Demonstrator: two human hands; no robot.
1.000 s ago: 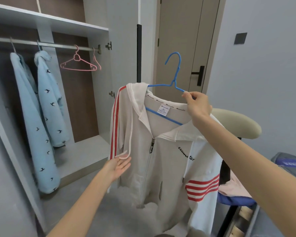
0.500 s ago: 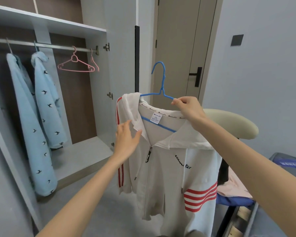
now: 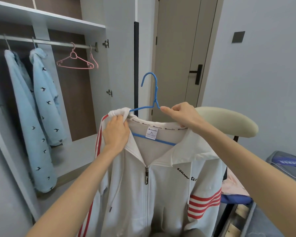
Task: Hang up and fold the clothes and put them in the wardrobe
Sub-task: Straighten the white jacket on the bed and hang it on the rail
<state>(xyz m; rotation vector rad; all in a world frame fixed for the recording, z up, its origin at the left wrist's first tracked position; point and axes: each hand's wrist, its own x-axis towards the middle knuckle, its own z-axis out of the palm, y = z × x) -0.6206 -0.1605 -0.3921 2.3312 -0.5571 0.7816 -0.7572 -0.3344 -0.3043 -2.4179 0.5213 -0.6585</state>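
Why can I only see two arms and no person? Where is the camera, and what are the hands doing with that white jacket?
The camera sits on the person's head and looks forward and down. That is why you see only their own arms, as if through their eyes. There is just this one view.

The right hand pinches a blue hanger. A white jacket with red stripes hangs on it. The left hand grips the cloth at the jacket's shoulder, near one end of the hanger.

On the left is an open wardrobe with a rail. Two light blue garments and empty pink hangers hang from it.
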